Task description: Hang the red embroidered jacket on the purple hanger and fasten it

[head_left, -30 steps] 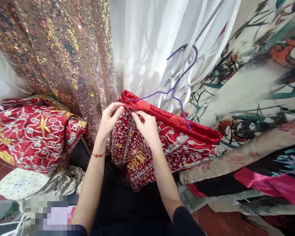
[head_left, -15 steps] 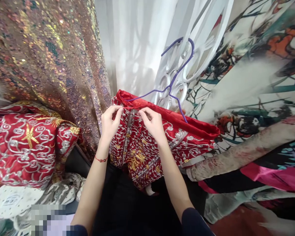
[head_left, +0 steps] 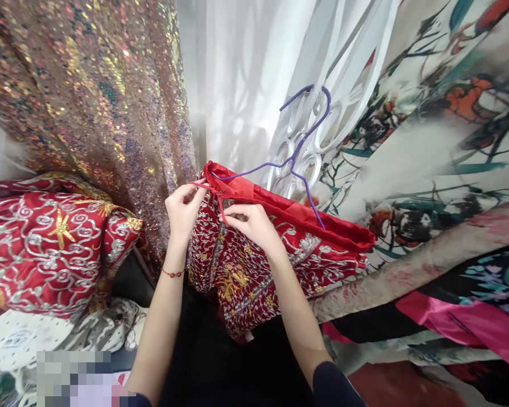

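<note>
A red garment [head_left: 241, 271] with silver and gold embroidery hangs in front of me, its red satin waistband [head_left: 275, 198] at the top. A purple hanger [head_left: 294, 155] reaches down inside that waistband. At the waistband's left end a thin red drawstring [head_left: 219, 199] runs between my hands. My left hand [head_left: 183, 209] pinches one length of it between thumb and fingers. My right hand [head_left: 252, 226] is closed on another length, lower and to the right. The two lengths cross or loop between the hands; whether they are knotted I cannot tell.
White openwork scrolls [head_left: 307, 152] stand behind the hanger. A sequined cloth [head_left: 110, 102] hangs at the left, above another red embroidered garment [head_left: 42, 254]. Floral fabric [head_left: 445, 130] hangs at the right, with a pink cloth [head_left: 458, 328] below it.
My right hand has moved down and left, drawing its drawstring length downward. My left hand has shifted slightly left. The drawstring lengths now cross near the waistband's left end.
</note>
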`<action>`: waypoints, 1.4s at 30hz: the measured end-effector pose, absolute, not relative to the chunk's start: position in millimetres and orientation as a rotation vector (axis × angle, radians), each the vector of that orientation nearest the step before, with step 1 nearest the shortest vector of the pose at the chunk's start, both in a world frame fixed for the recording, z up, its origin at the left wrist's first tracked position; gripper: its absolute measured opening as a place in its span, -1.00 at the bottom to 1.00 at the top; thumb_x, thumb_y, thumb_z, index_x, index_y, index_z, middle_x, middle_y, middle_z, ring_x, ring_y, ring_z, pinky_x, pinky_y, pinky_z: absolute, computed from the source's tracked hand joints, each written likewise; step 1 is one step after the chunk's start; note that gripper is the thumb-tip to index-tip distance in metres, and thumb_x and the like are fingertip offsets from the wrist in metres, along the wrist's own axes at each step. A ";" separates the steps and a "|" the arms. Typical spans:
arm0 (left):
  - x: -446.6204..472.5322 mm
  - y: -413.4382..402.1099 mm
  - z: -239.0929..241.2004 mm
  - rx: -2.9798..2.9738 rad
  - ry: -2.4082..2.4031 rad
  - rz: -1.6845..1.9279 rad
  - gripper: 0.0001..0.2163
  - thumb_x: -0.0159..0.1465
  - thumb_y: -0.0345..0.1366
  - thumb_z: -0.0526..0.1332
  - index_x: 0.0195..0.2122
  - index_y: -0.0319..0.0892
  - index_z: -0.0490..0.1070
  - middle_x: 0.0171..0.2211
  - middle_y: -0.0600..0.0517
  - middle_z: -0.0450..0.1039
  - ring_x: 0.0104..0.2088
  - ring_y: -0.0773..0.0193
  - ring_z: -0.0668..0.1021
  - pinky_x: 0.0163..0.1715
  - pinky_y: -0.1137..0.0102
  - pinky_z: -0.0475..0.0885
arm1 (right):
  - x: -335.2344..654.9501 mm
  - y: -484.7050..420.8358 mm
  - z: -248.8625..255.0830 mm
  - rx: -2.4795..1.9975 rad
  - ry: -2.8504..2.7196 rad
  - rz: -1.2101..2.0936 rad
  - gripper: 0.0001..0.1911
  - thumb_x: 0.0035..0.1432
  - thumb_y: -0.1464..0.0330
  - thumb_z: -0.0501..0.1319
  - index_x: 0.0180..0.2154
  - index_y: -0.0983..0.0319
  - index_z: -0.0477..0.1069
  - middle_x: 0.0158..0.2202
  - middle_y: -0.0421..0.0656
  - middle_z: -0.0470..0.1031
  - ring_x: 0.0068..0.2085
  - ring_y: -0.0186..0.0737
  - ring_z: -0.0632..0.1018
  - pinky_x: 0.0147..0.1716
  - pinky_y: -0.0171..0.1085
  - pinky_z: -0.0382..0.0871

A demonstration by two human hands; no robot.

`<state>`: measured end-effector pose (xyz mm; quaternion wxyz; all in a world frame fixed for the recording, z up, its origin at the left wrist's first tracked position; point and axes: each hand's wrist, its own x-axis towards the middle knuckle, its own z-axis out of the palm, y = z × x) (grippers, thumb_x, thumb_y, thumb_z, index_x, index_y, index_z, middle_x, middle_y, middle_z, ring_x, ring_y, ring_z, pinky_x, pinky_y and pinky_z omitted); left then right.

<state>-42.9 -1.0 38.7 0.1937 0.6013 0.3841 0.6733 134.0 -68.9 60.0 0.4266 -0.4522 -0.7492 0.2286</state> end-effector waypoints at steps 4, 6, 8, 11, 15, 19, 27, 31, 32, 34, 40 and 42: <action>-32.6 -14.2 48.4 1.299 0.650 1.804 -0.70 0.15 0.03 0.39 -0.26 -0.08 0.63 -0.53 0.12 0.38 -0.61 0.48 0.15 -0.60 0.47 0.07 | 126.7 -73.1 67.8 -0.914 -1.608 0.796 -0.76 0.24 0.21 0.28 -0.26 0.20 0.66 -0.55 -0.26 0.49 -0.52 -0.36 0.41 -0.45 -0.33 0.30; -35.1 -21.0 52.4 1.311 0.541 1.645 -0.67 0.09 0.07 0.42 -0.39 -0.11 0.59 -0.55 0.13 0.34 -0.63 0.50 0.11 -0.63 0.47 0.06 | 123.5 -74.8 69.7 -0.882 -1.506 0.772 -0.75 0.26 0.21 0.25 -0.19 0.19 0.66 -0.57 -0.28 0.44 -0.55 -0.38 0.36 -0.48 -0.33 0.28; -41.1 -27.5 56.3 1.488 0.526 1.444 -0.69 0.03 -0.01 0.49 -0.50 -0.16 0.54 -0.51 0.10 0.38 -0.58 0.48 0.24 -0.56 0.47 0.21 | 122.9 -75.2 70.1 -0.869 -1.528 0.659 -0.76 0.28 0.23 0.25 -0.15 0.18 0.64 -0.45 -0.23 0.52 -0.51 -0.38 0.39 -0.46 -0.32 0.33; -51.0 -34.0 60.9 1.725 0.591 1.199 -0.75 0.00 -0.15 0.53 -0.48 -0.18 0.56 -0.41 0.06 0.44 -0.44 0.40 0.40 -0.37 0.42 0.37 | 128.2 -72.4 69.7 -0.858 -1.771 0.352 -0.77 0.32 0.29 0.22 -0.13 0.18 0.64 -0.32 -0.17 0.55 -0.40 -0.34 0.47 -0.36 -0.30 0.39; -57.2 -33.1 60.5 1.822 0.703 1.083 -0.76 0.02 -0.14 0.51 -0.38 -0.17 0.62 -0.36 0.04 0.49 -0.37 0.33 0.46 -0.29 0.38 0.41 | 139.0 -65.0 70.1 -0.935 -2.096 -0.148 -0.74 0.40 0.32 0.14 -0.11 0.15 0.62 -0.30 -0.17 0.50 -0.36 -0.35 0.48 -0.38 -0.34 0.35; -54.8 -28.5 56.2 1.736 0.733 1.065 -0.72 0.05 -0.08 0.48 -0.34 -0.18 0.63 -0.35 0.03 0.56 -0.30 0.26 0.52 -0.15 0.32 0.44 | 141.7 -59.3 71.1 -1.030 -2.204 -0.423 -0.73 0.42 0.30 0.11 -0.06 0.15 0.58 -0.25 -0.17 0.53 -0.37 -0.37 0.49 -0.48 -0.36 0.26; -46.2 -25.8 49.9 1.688 0.753 1.282 -0.74 0.22 -0.05 0.35 -0.30 -0.16 0.47 -0.40 0.09 0.48 -0.44 0.40 0.44 -0.36 0.45 0.38 | 136.8 -61.1 60.5 -1.126 -1.937 -0.442 -0.80 0.36 0.40 0.09 -0.19 0.25 0.50 -0.20 -0.13 0.59 -0.36 -0.35 0.54 -0.39 -0.34 0.34; -42.2 -17.2 44.5 1.789 0.848 1.477 -0.81 0.35 -0.12 0.20 -0.24 -0.12 0.33 -0.47 0.14 0.38 -0.53 0.42 0.42 -0.45 0.48 0.33 | 139.8 -68.2 60.5 -1.230 -1.793 -0.348 -0.83 0.31 0.41 0.11 -0.24 0.23 0.48 -0.28 -0.16 0.59 -0.41 -0.34 0.51 -0.37 -0.33 0.33; -41.4 -14.5 43.6 1.819 0.886 1.533 -0.83 0.36 -0.13 0.18 -0.23 -0.12 0.33 -0.44 0.12 0.41 -0.49 0.40 0.47 -0.40 0.47 0.36 | 140.6 -70.7 61.6 -1.259 -1.771 -0.327 -0.84 0.29 0.42 0.12 -0.25 0.23 0.48 -0.30 -0.17 0.58 -0.42 -0.34 0.50 -0.37 -0.33 0.31; -40.2 -8.9 42.7 1.847 0.970 1.664 -0.85 0.37 -0.15 0.17 -0.21 -0.12 0.36 -0.34 0.05 0.50 -0.37 0.34 0.55 -0.28 0.44 0.42 | 142.0 -76.1 64.2 -1.317 -1.744 -0.304 -0.85 0.27 0.41 0.12 -0.26 0.22 0.47 -0.33 -0.18 0.58 -0.44 -0.34 0.48 -0.39 -0.32 0.28; -39.5 4.5 44.6 1.845 1.168 1.860 -0.82 0.35 -0.15 0.19 -0.20 -0.14 0.47 -0.23 -0.03 0.57 -0.21 0.24 0.58 -0.19 0.39 0.44 | 145.4 -84.6 66.5 -1.384 -1.695 -0.364 -0.85 0.24 0.41 0.11 -0.29 0.21 0.46 -0.36 -0.20 0.57 -0.47 -0.36 0.44 -0.46 -0.33 0.14; -40.8 8.3 46.2 1.863 1.220 1.877 -0.81 0.34 -0.14 0.19 -0.22 -0.14 0.50 -0.21 -0.04 0.58 -0.20 0.23 0.58 -0.17 0.38 0.44 | 146.5 -85.0 65.3 -1.391 -1.683 -0.407 -0.86 0.23 0.42 0.12 -0.31 0.21 0.45 -0.38 -0.20 0.57 -0.47 -0.37 0.43 -0.48 -0.33 0.10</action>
